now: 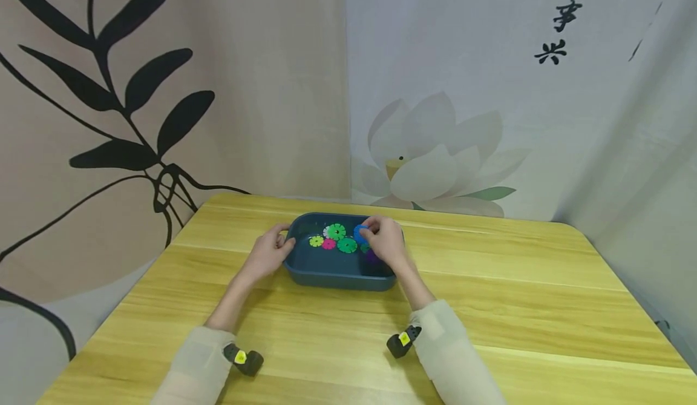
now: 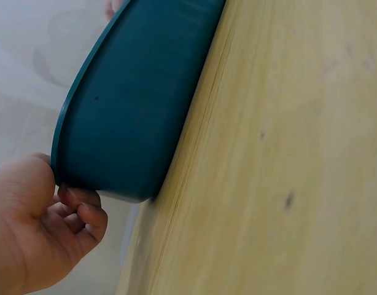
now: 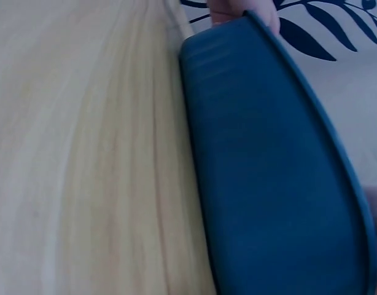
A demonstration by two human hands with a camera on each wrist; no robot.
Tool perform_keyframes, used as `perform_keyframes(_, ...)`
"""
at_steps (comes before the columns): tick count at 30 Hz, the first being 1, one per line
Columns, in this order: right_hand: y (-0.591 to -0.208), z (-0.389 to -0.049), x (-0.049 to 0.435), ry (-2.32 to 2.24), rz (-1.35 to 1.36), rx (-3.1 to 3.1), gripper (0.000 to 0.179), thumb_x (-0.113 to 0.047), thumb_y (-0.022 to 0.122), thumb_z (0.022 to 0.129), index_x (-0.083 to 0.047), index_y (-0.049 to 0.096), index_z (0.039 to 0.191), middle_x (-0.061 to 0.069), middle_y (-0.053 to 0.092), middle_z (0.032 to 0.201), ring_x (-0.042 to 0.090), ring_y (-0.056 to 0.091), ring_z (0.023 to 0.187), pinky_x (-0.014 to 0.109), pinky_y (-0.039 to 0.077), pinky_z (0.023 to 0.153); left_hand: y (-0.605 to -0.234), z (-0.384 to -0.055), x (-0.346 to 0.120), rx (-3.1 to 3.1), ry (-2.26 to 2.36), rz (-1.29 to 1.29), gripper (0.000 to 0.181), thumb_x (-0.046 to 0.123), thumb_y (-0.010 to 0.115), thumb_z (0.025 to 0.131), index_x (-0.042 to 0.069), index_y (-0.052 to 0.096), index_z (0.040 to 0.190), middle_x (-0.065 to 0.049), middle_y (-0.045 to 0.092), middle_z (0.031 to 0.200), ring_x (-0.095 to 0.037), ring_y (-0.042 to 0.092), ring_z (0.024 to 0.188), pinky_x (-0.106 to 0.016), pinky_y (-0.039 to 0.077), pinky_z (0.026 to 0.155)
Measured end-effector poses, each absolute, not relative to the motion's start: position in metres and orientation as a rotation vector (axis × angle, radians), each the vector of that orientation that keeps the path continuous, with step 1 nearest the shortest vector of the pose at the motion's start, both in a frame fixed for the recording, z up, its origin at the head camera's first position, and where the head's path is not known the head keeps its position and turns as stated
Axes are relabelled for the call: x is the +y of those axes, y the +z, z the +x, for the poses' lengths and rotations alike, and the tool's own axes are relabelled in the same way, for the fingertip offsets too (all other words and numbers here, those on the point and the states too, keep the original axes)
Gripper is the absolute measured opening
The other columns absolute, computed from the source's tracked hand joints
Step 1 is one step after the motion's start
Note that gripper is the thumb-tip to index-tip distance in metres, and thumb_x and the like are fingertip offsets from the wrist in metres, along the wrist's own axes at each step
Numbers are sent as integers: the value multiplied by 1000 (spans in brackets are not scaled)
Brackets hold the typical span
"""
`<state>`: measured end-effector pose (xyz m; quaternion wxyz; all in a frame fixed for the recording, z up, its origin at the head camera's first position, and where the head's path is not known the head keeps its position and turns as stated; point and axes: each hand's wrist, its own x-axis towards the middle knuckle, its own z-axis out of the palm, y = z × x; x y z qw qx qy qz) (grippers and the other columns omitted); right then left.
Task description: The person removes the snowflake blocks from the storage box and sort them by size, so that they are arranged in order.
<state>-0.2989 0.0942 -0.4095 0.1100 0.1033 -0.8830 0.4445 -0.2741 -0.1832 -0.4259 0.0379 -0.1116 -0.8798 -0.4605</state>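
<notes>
A dark blue-green plastic tray (image 1: 327,278) stands on the table. My left hand (image 1: 267,252) grips its left end; in the left wrist view the thumb is at the rim and the fingers (image 2: 84,212) curl against the outer wall. Over the tray's right side, my right hand (image 1: 389,244) pinches a blue notched disc (image 1: 359,233) between thumb and fingers. Inside lie several flower-like notched discs: a green disc (image 1: 336,231), another green disc (image 1: 346,246), a yellow disc (image 1: 316,241), a pink disc (image 1: 328,244) and a purple disc (image 1: 373,256) partly hidden under the right hand.
The wooden table (image 1: 517,308) extends around the tray on every side. Behind it hangs a pale curtain (image 1: 283,90) printed with dark leaves and a lotus. Each sleeve carries a small black wrist camera, the left camera (image 1: 247,361) and the right camera (image 1: 403,341).
</notes>
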Motion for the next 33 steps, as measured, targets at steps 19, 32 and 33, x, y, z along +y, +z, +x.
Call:
perform_keyframes(19,-394,-290,130,1757,145,-2312,17,-8,70,95,5,66,106,18,67,87,22,67,57,31,57,57,-424,-273,-182,-2691,-1416,-337,42,6,54,103,-9,47,141,1,38,66,-11,34,48,-26,33,51)
perform_keyframes(32,-394,-290,164,1799,99,-2305,24,-10,71,95,4,65,114,12,67,87,17,62,56,26,54,56,-425,-274,-181,-2689,-1412,-339,42,6,55,103,-9,47,141,1,38,66,-9,34,48,-26,32,51)
perform_keyframes(33,-395,-291,167,1803,98,-2304,24,-10,71,95,5,65,114,13,67,86,18,63,57,26,55,57,-425,-274,-181,-2689,-1410,-336,42,6,55,102,-9,47,141,1,38,66,-9,34,49,-25,32,51)
